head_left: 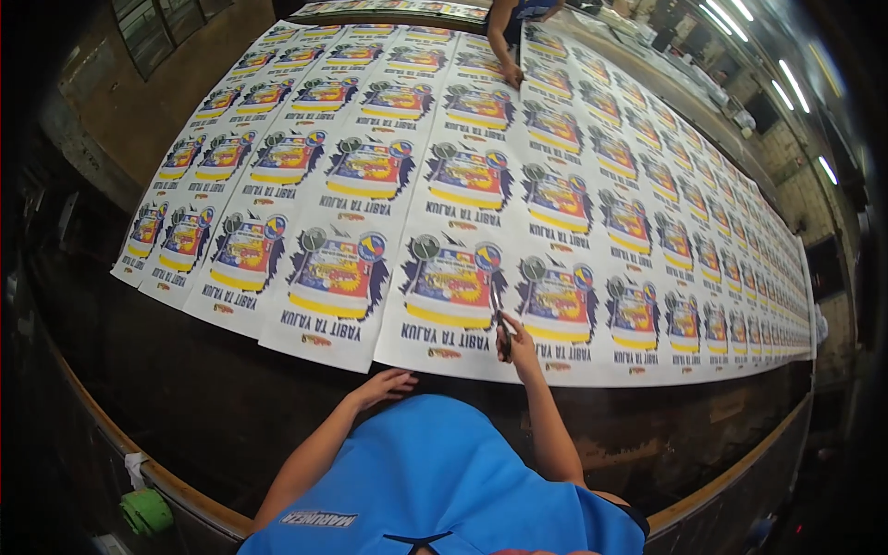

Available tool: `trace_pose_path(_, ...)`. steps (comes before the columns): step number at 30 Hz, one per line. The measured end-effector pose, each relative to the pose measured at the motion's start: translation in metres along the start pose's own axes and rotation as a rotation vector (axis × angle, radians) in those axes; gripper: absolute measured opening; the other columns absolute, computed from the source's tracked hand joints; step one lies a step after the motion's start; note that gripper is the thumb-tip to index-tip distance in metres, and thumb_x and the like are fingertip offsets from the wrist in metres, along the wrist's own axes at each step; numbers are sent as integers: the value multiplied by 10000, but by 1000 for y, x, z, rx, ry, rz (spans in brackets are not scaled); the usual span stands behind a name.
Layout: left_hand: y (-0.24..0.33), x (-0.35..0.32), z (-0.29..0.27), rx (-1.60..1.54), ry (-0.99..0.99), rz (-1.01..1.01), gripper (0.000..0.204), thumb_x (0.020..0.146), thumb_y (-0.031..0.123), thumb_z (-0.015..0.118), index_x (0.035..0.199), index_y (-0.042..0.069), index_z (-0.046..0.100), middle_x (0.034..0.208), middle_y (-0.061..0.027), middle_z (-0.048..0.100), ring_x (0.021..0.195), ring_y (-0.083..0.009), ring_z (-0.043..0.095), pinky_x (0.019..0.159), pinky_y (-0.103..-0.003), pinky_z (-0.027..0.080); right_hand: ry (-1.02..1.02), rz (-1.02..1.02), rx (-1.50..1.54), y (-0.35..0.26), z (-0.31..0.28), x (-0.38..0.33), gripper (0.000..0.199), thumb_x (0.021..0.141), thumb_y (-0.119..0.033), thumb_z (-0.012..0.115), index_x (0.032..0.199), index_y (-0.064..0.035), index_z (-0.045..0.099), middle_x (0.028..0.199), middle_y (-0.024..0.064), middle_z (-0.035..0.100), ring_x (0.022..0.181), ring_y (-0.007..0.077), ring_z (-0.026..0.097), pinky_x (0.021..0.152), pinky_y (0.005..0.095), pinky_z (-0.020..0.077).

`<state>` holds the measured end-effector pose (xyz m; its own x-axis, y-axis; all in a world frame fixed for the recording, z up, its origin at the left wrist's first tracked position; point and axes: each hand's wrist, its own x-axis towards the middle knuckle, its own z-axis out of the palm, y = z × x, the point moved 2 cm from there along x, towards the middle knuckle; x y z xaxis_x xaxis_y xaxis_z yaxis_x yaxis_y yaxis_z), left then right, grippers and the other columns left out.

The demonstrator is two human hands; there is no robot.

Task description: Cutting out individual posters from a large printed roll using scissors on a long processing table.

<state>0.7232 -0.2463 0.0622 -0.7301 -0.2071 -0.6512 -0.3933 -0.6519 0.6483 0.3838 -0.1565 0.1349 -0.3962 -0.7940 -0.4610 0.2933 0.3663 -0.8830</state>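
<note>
My right hand grips dark-handled scissors. Their blades point away from me over the white printed sheet, between two columns of colourful prints. My left hand lies low at the sheet's near edge with its fingers stretched out and nothing visible in it. Left of the scissors, the printed material lies in long separate strips that partly overlap. To the right it spreads as one wide piece bearing many repeated prints. Whether the blades are apart is too small to tell.
Across the long dark table, another person's hand touches the far part of the sheet. A wooden rail runs along the table's near side. A green roll hangs at the lower left. More printed sheets lie beyond.
</note>
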Motion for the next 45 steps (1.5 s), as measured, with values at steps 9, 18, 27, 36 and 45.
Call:
trace_pose_path(9,-3,99,123,-184,94,128,521,946,479,616,1265,73,547,1084,-121,678,1003,-218,658,854,-358,517,-4,177,145,69,-17,-208,588,977,-397,589,1458,-127,386,658,34,591,484,140,585,407,231,375)
trace_pose_path(18,12,86,141,2,188,295,338,969,362,621,902,33,663,742,-24,658,664,-109,629,620,-249,499,33,117,176,66,3,-169,572,1015,-447,488,1495,-177,335,712,27,586,519,135,585,411,230,377)
trace_pose_path(27,22,82,145,35,231,361,286,977,324,620,877,57,646,737,-10,640,653,-95,610,623,-241,475,62,66,154,62,0,-139,627,1006,-338,562,1531,-131,288,711,8,554,532,88,555,415,202,351)
trace_pose_path(36,29,86,137,36,185,235,255,988,298,605,886,65,626,772,-11,628,677,-106,618,617,-246,488,-47,223,119,51,-24,-107,627,1023,-495,440,1541,-200,248,753,35,556,556,131,568,447,228,376)
trace_pose_path(45,38,75,139,-203,253,68,228,972,273,613,885,62,616,744,-24,609,658,-123,612,629,-273,511,-131,319,265,27,-31,-138,643,1023,-521,411,1513,-175,180,788,66,576,591,159,605,482,245,420)
